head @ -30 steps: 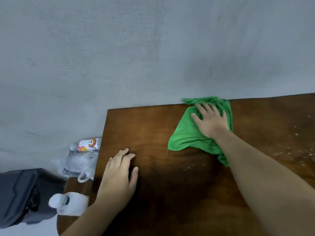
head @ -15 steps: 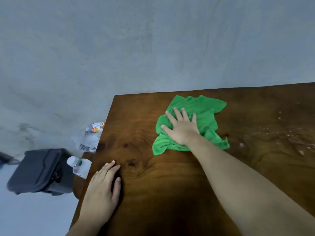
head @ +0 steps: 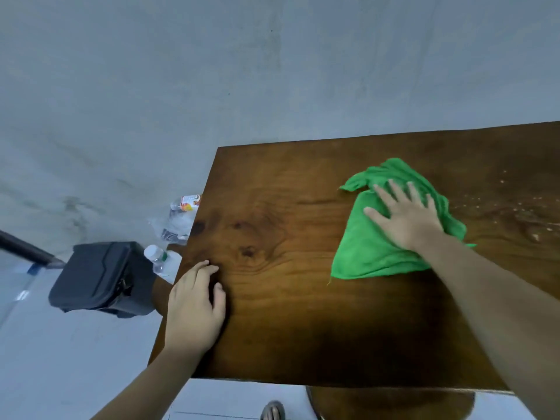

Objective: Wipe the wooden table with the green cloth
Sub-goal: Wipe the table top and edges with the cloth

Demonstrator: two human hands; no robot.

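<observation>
1. Black case [head: 103, 277] on the floor at far left, beside the table's left edge.
2. Plastic bottle [head: 160, 262] with white cap next to it, just off the table corner.
3. Left hand [head: 195, 310] flat on the wooden table [head: 288, 328] near its left edge; fingers close together, extended, gripping nothing.
4. Green cloth [head: 372, 256] crumpled on the tabletop, right of centre.
5. Right hand [head: 407, 219] pressed palm-down on the cloth; fingers spread wide, not curled around it.
6. Pale specks [head: 497, 204] on the wood right of the cloth.
</observation>
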